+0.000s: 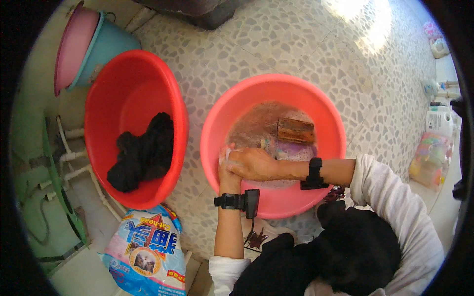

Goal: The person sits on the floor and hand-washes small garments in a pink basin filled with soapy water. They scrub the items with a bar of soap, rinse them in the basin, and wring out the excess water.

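Note:
A pink plastic basin (274, 207) stands on the floor before me, with murky, sudsy water (255, 124) in its bottom. Both hands meet over its near left side. My right hand (255, 162) is curled against the fingers of my left hand (227, 162), which it partly covers. Something small and whitish (228, 152) shows between them; whether it is cloth or foam cannot be told. A brown wooden block (295, 130), possibly a brush back, rests in the basin to the right. Just below the block lies a purple item (296, 148), partly under suds.
Left of the basin, a tilted red tub (122, 92) holds black cloth (144, 155). A Cat-head detergent bag (148, 255) lies below it. Blue (111, 48) and pink (76, 48) basins lean behind. White pipes (77, 159) run along the left; bottles (439, 120) stand far right.

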{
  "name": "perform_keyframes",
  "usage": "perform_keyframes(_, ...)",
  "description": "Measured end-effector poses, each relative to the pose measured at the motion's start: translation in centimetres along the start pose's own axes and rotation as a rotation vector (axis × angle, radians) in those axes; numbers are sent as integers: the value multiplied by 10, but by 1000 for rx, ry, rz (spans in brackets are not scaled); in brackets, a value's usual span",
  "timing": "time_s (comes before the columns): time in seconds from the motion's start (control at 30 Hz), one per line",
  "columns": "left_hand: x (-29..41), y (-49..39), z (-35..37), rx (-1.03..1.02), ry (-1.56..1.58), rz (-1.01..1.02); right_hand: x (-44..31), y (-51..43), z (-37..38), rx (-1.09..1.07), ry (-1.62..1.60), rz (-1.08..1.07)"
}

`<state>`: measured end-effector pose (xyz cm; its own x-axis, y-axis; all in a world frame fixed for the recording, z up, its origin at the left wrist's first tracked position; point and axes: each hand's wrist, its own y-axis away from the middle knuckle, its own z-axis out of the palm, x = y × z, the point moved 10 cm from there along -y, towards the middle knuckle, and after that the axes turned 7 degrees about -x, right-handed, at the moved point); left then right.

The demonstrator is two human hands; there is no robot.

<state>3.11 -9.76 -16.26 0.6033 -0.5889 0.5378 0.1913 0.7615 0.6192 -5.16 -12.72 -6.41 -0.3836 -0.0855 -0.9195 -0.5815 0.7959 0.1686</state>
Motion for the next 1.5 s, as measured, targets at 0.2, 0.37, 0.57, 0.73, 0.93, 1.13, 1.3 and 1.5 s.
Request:
perform_keyframes(0.2,-21,20,-6,283,-62,19,16,-8,-9,37,154,117)
perform_keyframes(0.37,-22,31,8,372,-361,-229,61,-28,-48,71,370,207)
perform_keyframes(0.57,-14,13,3,349,-416,-162,52,-18,-75,347,787,109)
perform_keyframes(0.73,-29,10,-12,372,-374,-212,80,-19,-55,83,442,214)
perform_keyframes(0.93,-21,13,-10,377,-99,-175,75,-30,-56,153,573,171)
perform_keyframes(1.13,-19,6,-5,127,-8,-94,25,-14,20,-2,-66,-69)
perform_keyframes(1.3,-20,19,-12,280,-168,-27,8,-13,-16,-43,61,39)
perform_keyframes(1.5,-6,51,0,481,-271,-69,45,-17,-77,131,343,228)
